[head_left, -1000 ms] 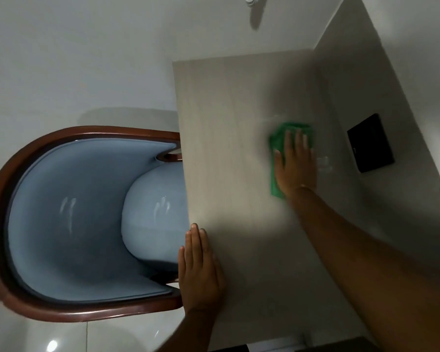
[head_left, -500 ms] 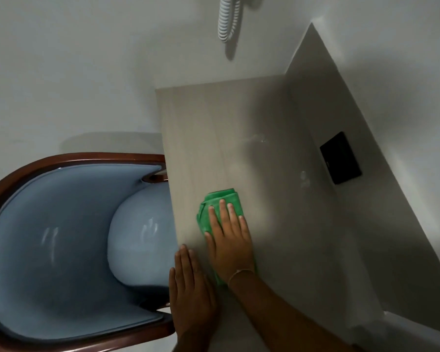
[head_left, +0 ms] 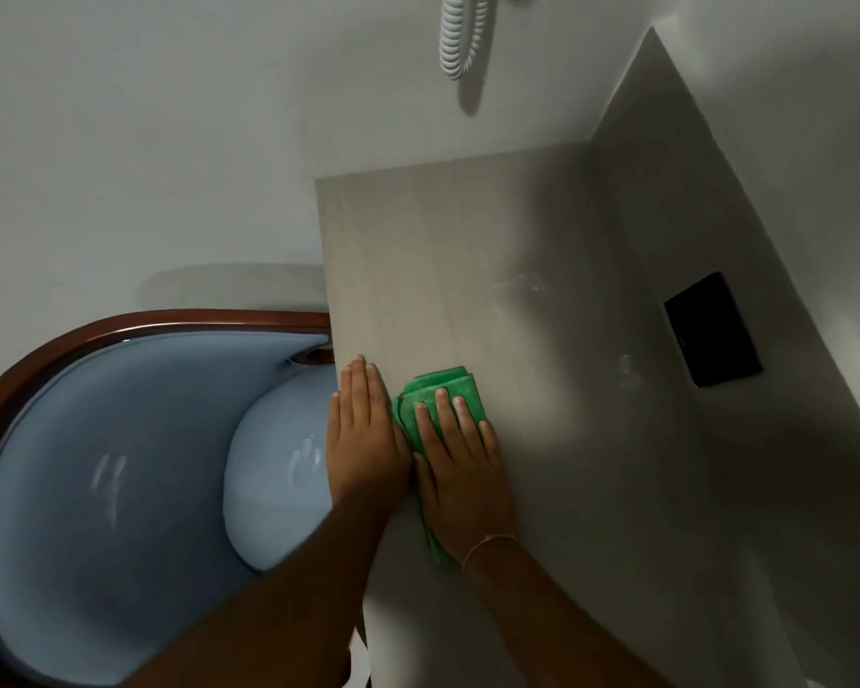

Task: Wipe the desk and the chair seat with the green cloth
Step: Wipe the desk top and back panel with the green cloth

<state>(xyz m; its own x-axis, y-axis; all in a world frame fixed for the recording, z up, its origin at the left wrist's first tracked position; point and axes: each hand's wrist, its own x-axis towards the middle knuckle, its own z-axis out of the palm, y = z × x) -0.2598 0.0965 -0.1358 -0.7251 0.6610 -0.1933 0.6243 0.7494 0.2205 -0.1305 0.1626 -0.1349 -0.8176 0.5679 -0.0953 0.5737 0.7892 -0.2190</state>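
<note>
Mid-frame, right hand [head_left: 460,469] presses the green cloth [head_left: 443,389] flat on the worktop [head_left: 467,250]; left hand [head_left: 363,434] lies flat, fingers together, beside it

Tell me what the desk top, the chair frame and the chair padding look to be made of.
Desk top: pale matte wood-look laminate, judging by its faint straight grain; possibly veneer. Chair frame: dark reddish wood with a glossy varnish, showing highlights along the curved rim. Chair padding: light blue leather or vinyl, smooth with shiny reflections; which one cannot be told.
</note>
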